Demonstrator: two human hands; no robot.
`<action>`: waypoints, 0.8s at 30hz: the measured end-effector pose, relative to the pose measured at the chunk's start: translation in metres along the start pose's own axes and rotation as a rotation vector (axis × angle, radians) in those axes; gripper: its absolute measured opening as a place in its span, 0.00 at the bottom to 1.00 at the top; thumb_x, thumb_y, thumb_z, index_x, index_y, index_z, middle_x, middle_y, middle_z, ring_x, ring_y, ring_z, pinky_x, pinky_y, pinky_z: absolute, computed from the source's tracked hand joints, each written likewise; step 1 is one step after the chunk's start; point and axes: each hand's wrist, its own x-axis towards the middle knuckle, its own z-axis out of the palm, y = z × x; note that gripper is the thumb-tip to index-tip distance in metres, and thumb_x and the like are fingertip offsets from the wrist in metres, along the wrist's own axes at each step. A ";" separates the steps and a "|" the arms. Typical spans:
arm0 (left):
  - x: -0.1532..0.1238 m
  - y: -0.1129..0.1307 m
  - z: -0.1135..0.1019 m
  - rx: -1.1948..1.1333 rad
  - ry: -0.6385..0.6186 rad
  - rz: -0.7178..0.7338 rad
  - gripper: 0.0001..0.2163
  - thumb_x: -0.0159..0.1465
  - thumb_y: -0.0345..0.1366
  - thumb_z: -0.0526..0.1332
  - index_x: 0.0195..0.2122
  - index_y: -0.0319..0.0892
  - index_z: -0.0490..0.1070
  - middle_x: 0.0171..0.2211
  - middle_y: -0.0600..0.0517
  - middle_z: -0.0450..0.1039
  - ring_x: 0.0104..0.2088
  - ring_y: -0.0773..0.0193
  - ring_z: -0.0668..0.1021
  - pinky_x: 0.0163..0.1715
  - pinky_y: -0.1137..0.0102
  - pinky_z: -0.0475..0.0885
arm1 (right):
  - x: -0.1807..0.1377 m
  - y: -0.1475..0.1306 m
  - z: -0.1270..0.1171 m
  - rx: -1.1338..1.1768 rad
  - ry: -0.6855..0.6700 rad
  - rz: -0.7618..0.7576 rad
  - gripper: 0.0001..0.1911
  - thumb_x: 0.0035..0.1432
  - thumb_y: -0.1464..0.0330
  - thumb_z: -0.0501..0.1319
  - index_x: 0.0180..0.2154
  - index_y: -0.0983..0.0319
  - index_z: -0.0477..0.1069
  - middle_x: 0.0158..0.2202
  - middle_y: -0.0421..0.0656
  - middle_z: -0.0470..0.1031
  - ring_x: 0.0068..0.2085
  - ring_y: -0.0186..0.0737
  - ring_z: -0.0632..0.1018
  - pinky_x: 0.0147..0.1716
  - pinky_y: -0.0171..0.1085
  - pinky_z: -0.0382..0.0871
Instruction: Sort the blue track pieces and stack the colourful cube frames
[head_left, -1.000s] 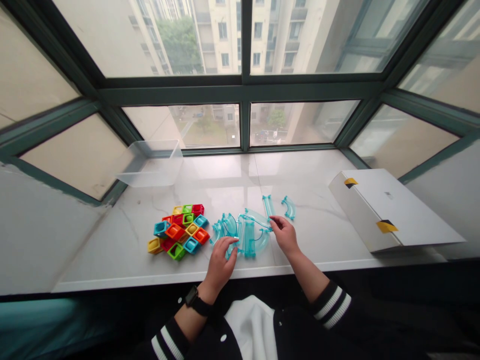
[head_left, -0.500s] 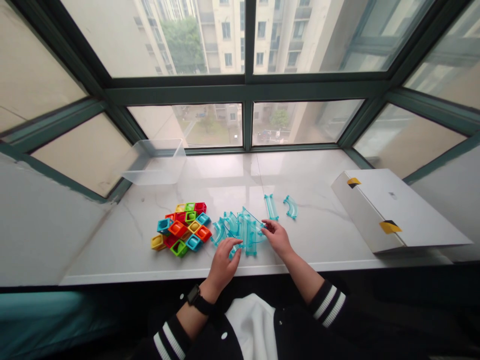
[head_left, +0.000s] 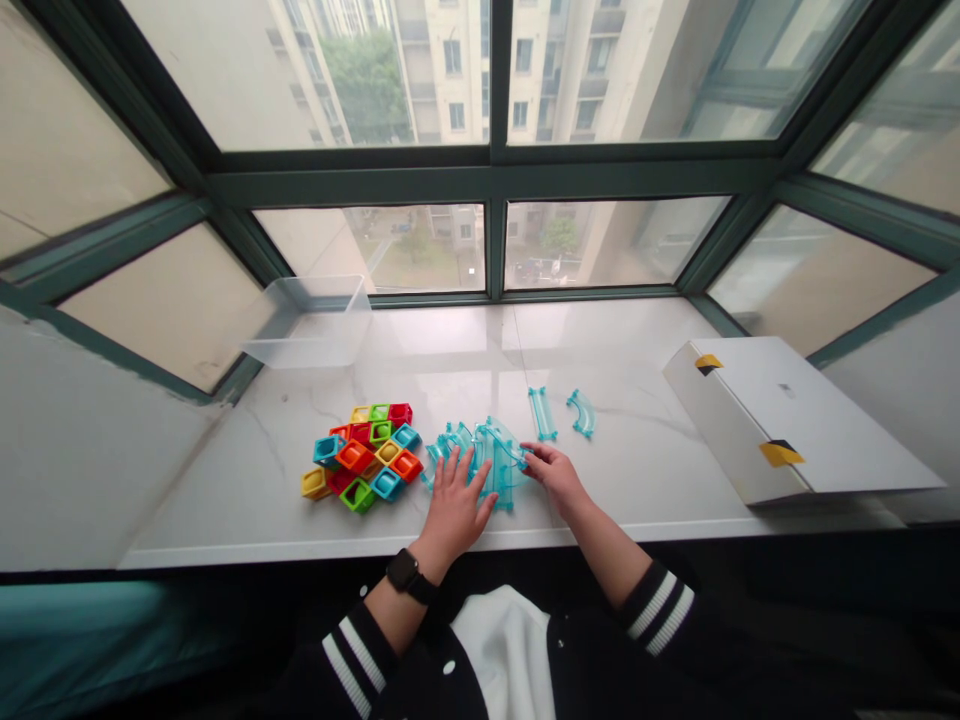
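Note:
A heap of clear blue toy track pieces (head_left: 499, 470) lies on the white sill in front of me. My left hand (head_left: 454, 502), with a black watch on its wrist, rests spread over the heap's near left part and hides some of it. At the heap's right edge, my right hand (head_left: 553, 472) pinches the end of a curved clear blue track piece (head_left: 511, 452). Just beyond lie a straight track piece (head_left: 543, 414) and a short curved track piece (head_left: 582, 414), apart from the heap. Left of the heap sit several coloured hollow blocks (head_left: 356, 457).
A clear plastic bin (head_left: 307, 352) stands at the back left by the window. On the right is a white box (head_left: 787, 420) with yellow and black tape. The sill's front edge (head_left: 300, 552) runs close before me, and window frames (head_left: 495, 185) enclose the far side.
My left hand has moved slightly right and turned, its fingers now spread flat over the track pieces. My right hand stays at the heap's right edge, and the curved piece there has shifted.

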 end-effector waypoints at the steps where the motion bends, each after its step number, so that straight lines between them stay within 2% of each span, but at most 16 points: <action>1: 0.000 0.000 0.002 0.010 -0.007 -0.004 0.25 0.70 0.43 0.63 0.68 0.47 0.68 0.71 0.39 0.63 0.73 0.34 0.59 0.70 0.35 0.53 | 0.000 0.000 0.000 0.001 0.004 0.002 0.29 0.43 0.55 0.78 0.46 0.62 0.83 0.39 0.45 0.83 0.40 0.42 0.83 0.46 0.46 0.82; 10: -0.004 0.000 0.006 0.044 -0.042 0.000 0.25 0.70 0.41 0.63 0.67 0.46 0.69 0.71 0.41 0.63 0.73 0.34 0.58 0.71 0.36 0.52 | 0.004 -0.010 0.011 0.019 0.001 -0.028 0.27 0.43 0.56 0.78 0.45 0.60 0.83 0.46 0.46 0.83 0.41 0.42 0.83 0.47 0.46 0.82; 16: 0.000 0.004 -0.010 -0.126 0.043 0.005 0.17 0.71 0.39 0.61 0.60 0.49 0.75 0.67 0.43 0.68 0.71 0.39 0.63 0.70 0.37 0.56 | -0.015 -0.024 0.016 0.023 -0.055 -0.041 0.28 0.46 0.55 0.78 0.47 0.60 0.83 0.48 0.47 0.82 0.42 0.43 0.83 0.48 0.47 0.81; 19: 0.006 0.009 -0.024 -0.328 0.090 -0.064 0.14 0.73 0.40 0.59 0.57 0.49 0.77 0.59 0.43 0.74 0.63 0.45 0.73 0.65 0.44 0.67 | -0.029 -0.029 0.015 -0.006 -0.099 -0.045 0.29 0.47 0.54 0.78 0.48 0.60 0.82 0.44 0.46 0.82 0.42 0.44 0.83 0.47 0.47 0.81; 21: 0.011 0.012 -0.033 -0.500 0.082 -0.133 0.15 0.74 0.43 0.58 0.57 0.48 0.77 0.52 0.44 0.78 0.53 0.51 0.79 0.56 0.52 0.76 | -0.039 -0.030 0.016 -0.040 -0.145 -0.061 0.28 0.48 0.54 0.78 0.48 0.60 0.82 0.41 0.45 0.81 0.41 0.44 0.82 0.45 0.46 0.81; 24: 0.016 0.015 -0.041 -0.722 0.057 -0.226 0.17 0.75 0.47 0.57 0.55 0.45 0.77 0.45 0.45 0.80 0.42 0.57 0.82 0.42 0.61 0.80 | -0.053 -0.031 0.019 -0.119 -0.218 -0.158 0.23 0.51 0.55 0.76 0.47 0.58 0.83 0.40 0.43 0.79 0.41 0.43 0.81 0.43 0.44 0.81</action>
